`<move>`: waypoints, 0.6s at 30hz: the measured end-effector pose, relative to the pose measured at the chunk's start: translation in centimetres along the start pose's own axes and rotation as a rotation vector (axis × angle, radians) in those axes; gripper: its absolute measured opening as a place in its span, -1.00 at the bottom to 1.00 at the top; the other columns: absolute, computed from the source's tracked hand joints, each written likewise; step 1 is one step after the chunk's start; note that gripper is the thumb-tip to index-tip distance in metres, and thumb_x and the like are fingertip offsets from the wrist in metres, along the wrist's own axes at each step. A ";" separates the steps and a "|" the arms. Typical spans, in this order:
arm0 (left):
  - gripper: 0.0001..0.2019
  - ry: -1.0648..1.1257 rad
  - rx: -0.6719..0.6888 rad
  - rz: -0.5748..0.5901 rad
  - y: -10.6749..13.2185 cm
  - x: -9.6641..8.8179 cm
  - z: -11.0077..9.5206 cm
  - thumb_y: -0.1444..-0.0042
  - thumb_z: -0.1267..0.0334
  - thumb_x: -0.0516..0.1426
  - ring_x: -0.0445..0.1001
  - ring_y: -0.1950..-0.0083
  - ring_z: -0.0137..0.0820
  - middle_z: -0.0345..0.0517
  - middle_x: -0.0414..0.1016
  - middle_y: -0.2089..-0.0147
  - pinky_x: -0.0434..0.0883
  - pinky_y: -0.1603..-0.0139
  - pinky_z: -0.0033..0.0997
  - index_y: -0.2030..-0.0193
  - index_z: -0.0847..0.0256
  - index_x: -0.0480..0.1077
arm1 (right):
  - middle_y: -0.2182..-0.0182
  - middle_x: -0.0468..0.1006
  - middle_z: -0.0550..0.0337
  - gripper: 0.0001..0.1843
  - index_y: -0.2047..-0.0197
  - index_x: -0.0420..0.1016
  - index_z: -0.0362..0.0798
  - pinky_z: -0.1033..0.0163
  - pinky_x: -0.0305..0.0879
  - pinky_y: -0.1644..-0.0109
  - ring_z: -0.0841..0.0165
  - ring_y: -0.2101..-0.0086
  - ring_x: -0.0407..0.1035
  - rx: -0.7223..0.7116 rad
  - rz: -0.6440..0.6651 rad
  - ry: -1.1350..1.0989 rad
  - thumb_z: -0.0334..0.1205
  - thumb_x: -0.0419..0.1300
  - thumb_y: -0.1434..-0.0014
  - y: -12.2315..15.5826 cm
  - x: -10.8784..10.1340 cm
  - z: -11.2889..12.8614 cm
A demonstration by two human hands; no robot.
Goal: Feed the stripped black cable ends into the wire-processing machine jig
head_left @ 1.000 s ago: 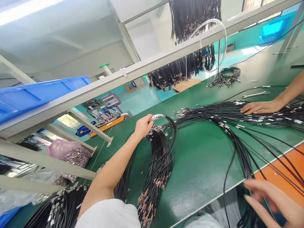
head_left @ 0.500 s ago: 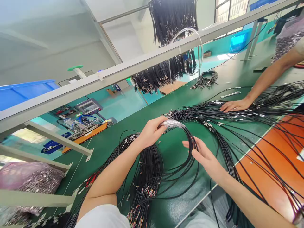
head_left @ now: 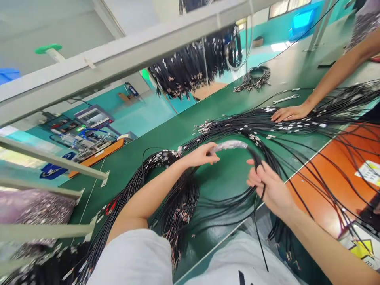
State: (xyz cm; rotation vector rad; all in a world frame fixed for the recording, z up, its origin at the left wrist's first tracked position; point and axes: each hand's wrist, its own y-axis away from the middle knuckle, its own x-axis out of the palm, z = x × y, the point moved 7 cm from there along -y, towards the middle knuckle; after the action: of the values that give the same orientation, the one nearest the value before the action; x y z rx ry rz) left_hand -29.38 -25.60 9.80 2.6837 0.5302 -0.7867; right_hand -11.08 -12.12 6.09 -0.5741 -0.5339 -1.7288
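A bundle of black cables (head_left: pixel 253 152) arches between my two hands above the green table, one end wrapped in shiny clear plastic (head_left: pixel 231 145). My left hand (head_left: pixel 208 154) is closed on the wrapped end. Farther down the bundle, my right hand (head_left: pixel 268 184) is wrapped round the cables, and their loose lengths curve back left over the table. Under my left forearm lies a thick pile of black cables (head_left: pixel 181 190) with stripped, coloured wire ends. Behind my hands, more cables with white tags (head_left: pixel 237 120) stretch to the right.
A co-worker's hand (head_left: pixel 292 113) rests flat on the cables at right. Near it lie a wrench (head_left: pixel 285 99) and a coiled cable bundle (head_left: pixel 255 77). A pale metal rail (head_left: pixel 124 55) crosses above the table; an orange surface (head_left: pixel 320 190) is at lower right.
My right hand has closed round the cables and moved right. The bundle is stretched wider between my hands. The view has shifted, and the co-worker's hand still rests on the cables.
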 end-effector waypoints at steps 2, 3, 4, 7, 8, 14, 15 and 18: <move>-0.48 0.126 -0.117 0.142 1.7 0.2 2.9 -0.09 -0.01 0.27 0.56 0.31 -0.33 0.01 0.58 0.30 0.47 0.23 -0.32 -0.07 0.31 0.37 | 0.49 -0.05 0.35 -0.72 -0.04 0.48 0.09 0.24 -0.06 0.42 0.41 0.51 -0.19 -0.034 0.003 0.030 -0.01 0.13 -0.35 -0.8 -0.2 1.0; -0.49 0.191 -0.173 0.206 2.9 0.5 4.3 -0.07 -0.03 0.29 0.59 0.30 -0.29 0.06 0.60 0.30 0.48 0.22 -0.30 -0.02 0.32 0.41 | 0.49 -0.10 0.36 -0.72 -0.04 0.48 0.11 0.23 -0.12 0.44 0.40 0.51 -0.24 -0.050 0.007 0.054 0.00 0.11 -0.35 -1.3 -0.5 1.4; -0.50 0.260 -0.227 0.266 4.2 0.8 5.5 -0.04 -0.04 0.31 0.60 0.28 -0.26 0.09 0.61 0.29 0.49 0.21 -0.28 0.02 0.32 0.43 | 0.48 -0.14 0.36 -0.71 -0.05 0.47 0.12 0.21 -0.17 0.45 0.39 0.52 -0.28 -0.063 0.010 0.086 0.01 0.10 -0.36 -1.9 -0.8 1.8; -0.52 0.393 -0.337 0.323 8.1 1.9 8.2 0.07 -0.02 0.37 0.61 0.32 -0.24 0.09 0.61 0.33 0.47 0.28 -0.31 0.13 0.32 0.48 | 0.47 -0.21 0.37 -0.63 -0.13 0.43 0.11 0.12 -0.27 0.44 0.39 0.53 -0.33 -0.084 0.002 0.233 0.04 0.00 -0.40 -3.5 -2.4 2.3; -0.53 0.408 -0.351 0.302 9.1 2.1 8.8 0.09 -0.02 0.39 0.60 0.36 -0.26 0.06 0.60 0.38 0.45 0.32 -0.34 0.19 0.32 0.48 | 0.47 -0.21 0.37 -0.59 -0.17 0.41 0.08 0.10 -0.28 0.44 0.40 0.53 -0.34 -0.093 -0.013 0.281 0.05 -0.04 -0.42 -4.1 -3.1 2.3; -0.62 0.533 -0.340 0.043 11.2 1.0 9.4 -0.08 -0.04 0.29 0.22 0.64 -0.59 -0.32 0.25 0.61 0.21 0.53 -0.49 0.28 0.27 0.41 | 0.47 -0.08 0.38 -0.48 -0.26 0.34 -0.01 0.05 -0.26 0.38 0.48 0.55 -0.22 -0.027 -0.043 0.396 0.11 -0.05 -0.42 -7.2 -7.2 0.9; -0.64 0.555 -0.337 0.013 11.1 0.4 9.2 -0.10 -0.04 0.28 0.13 0.66 -0.63 -0.36 0.18 0.62 0.18 0.55 -0.50 0.28 0.26 0.40 | 0.47 -0.09 0.39 -0.50 -0.24 0.36 -0.02 0.05 -0.28 0.38 0.49 0.56 -0.22 0.001 -0.054 0.393 0.09 -0.02 -0.42 -7.6 -7.8 0.7; -0.67 0.597 -0.330 -0.026 10.6 -1.2 8.1 -0.13 -0.01 0.27 -0.01 0.67 -0.67 -0.40 0.07 0.62 0.13 0.57 -0.50 0.30 0.25 0.39 | 0.48 -0.10 0.40 -0.59 -0.12 0.46 -0.03 0.07 -0.32 0.41 0.52 0.56 -0.27 0.120 -0.105 0.307 0.03 0.05 -0.40 -8.3 -9.5 0.2</move>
State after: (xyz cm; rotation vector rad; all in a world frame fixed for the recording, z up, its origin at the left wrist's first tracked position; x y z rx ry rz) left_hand -29.47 -38.31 5.79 2.5628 0.7501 0.1191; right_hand -17.21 -3.06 -0.15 -0.1919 -0.4507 -1.8286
